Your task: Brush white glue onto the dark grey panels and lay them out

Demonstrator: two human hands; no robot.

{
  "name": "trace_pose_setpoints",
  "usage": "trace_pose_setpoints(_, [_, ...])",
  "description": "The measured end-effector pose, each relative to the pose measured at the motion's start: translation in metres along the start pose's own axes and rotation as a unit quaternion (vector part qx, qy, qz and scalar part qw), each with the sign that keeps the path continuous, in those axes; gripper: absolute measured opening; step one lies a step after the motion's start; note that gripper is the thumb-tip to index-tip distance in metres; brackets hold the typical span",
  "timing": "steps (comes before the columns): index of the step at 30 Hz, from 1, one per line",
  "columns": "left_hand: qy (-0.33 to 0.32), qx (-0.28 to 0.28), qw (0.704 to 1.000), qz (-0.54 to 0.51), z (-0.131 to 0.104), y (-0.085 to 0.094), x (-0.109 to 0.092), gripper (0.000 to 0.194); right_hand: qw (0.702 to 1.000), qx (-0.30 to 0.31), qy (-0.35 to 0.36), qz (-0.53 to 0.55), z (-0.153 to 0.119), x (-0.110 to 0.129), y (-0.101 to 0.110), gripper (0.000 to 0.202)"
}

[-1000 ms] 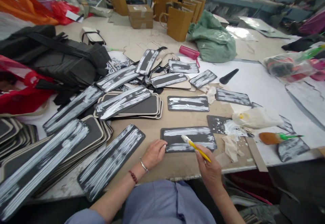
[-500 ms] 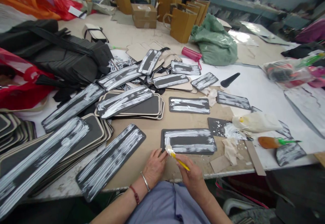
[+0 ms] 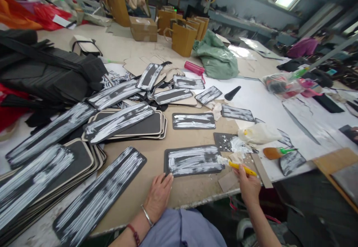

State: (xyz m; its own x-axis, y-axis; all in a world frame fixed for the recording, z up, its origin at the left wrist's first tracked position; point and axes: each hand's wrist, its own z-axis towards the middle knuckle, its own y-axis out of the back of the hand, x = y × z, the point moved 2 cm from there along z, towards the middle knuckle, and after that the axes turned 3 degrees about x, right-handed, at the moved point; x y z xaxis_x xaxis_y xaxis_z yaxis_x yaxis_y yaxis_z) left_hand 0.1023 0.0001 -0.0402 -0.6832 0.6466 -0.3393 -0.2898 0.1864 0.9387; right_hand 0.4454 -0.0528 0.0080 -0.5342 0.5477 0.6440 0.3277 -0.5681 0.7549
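Note:
A dark rectangular panel (image 3: 192, 160) lies flat in front of me, streaked with white glue-like paste over most of its face. My left hand (image 3: 160, 194) rests beside its lower left corner, fingers stretched out and fingertips at the panel's edge. In my right hand (image 3: 248, 185) is a yellow-handled brush (image 3: 242, 168). Its paste-covered bristles touch the panel's right end. Just beyond, a small dark board (image 3: 223, 141) carries a heap of white paste, with a crumpled pale bag (image 3: 260, 133) lying against it.
Several other white-streaked panels (image 3: 192, 121) lie around the table, some on a stack of pale-edged dark pieces (image 3: 140, 124). At the right are an orange-brown bottle with a green tip (image 3: 272, 153) and a flat strip (image 3: 261, 170). A green bag (image 3: 216, 56) stands farther back.
My right hand has carried the brush from the panel's left end to its right end. White streaks now cover more of the panel's middle. The view has shifted right and up.

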Motion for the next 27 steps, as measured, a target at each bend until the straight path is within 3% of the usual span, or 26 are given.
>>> trace_pose_setpoints(3, [-0.003,-0.021,1.000,0.001,-0.001,-0.003,0.001,0.039,0.996,-0.019,0.073,-0.044,0.003,0.008,0.005,0.053])
trace_pose_setpoints(7, [-0.002,-0.044,0.999,-0.007,-0.002,-0.006,0.000,0.036,0.969,-0.001,0.241,-0.048,-0.016,0.041,-0.018,0.046])
trace_pose_setpoints(9, [0.005,-0.060,0.998,-0.018,-0.003,-0.006,-0.001,0.035,0.956,0.034,0.292,-0.018,-0.032,0.057,-0.027,0.036])
trace_pose_setpoints(12, [0.025,-0.080,0.995,-0.062,-0.002,-0.006,-0.001,0.034,0.944,0.090,0.315,0.030,-0.050,0.073,-0.025,0.022])
trace_pose_setpoints(14, [0.052,-0.089,0.989,-0.108,0.000,-0.007,-0.001,0.031,0.946,0.082,0.312,0.040,-0.053,0.077,-0.016,0.020])
trace_pose_setpoints(17, [0.148,-0.113,0.967,-0.177,0.007,-0.007,0.000,0.028,0.944,0.057,0.323,0.038,-0.053,0.072,-0.011,0.020])
trace_pose_setpoints(19, [0.228,-0.122,0.944,-0.207,0.015,-0.008,0.001,0.030,0.933,0.081,0.349,0.038,-0.056,0.067,-0.018,0.021])
trace_pose_setpoints(22, [0.300,-0.097,0.926,-0.209,0.030,-0.010,0.000,0.035,0.908,0.127,0.398,0.034,-0.065,0.060,-0.033,0.024])
trace_pose_setpoints(27, [0.326,-0.059,0.929,-0.167,0.044,-0.005,-0.004,0.037,0.893,0.142,0.425,0.026,-0.067,0.054,-0.040,0.026])
